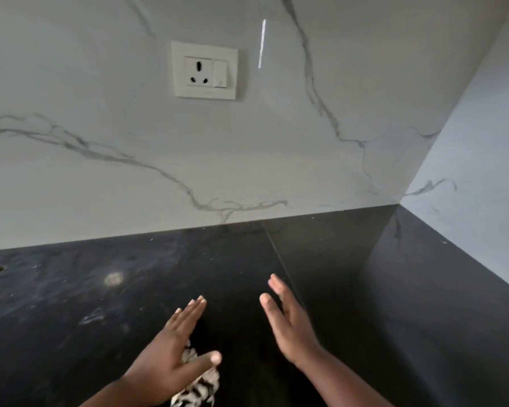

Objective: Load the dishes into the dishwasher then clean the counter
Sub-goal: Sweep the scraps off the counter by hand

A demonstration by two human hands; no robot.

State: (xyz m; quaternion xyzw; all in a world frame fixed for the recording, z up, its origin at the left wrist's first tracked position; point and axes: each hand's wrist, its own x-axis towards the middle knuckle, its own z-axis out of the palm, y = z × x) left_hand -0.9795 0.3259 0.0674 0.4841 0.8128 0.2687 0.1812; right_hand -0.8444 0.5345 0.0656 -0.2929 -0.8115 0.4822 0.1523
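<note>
Both hands hover over the dark tabletop [71,289] with fingers straight. Left hand [171,348] spreads flat above a black-and-white patterned cloth [199,389] lying on the tabletop beneath it; whether they touch is unclear. Right hand [288,321] is wide, holding nothing. A wall socket [205,70] sits on the marble backsplash [100,171].

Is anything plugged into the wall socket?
No, the socket on the marble wall shows three bare pin holes, with no plug or cord in it.

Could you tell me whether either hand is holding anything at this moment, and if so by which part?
Neither grips anything. The left hand lies flat-fingered over a patterned cloth; the right hand is open above the counter.
</note>
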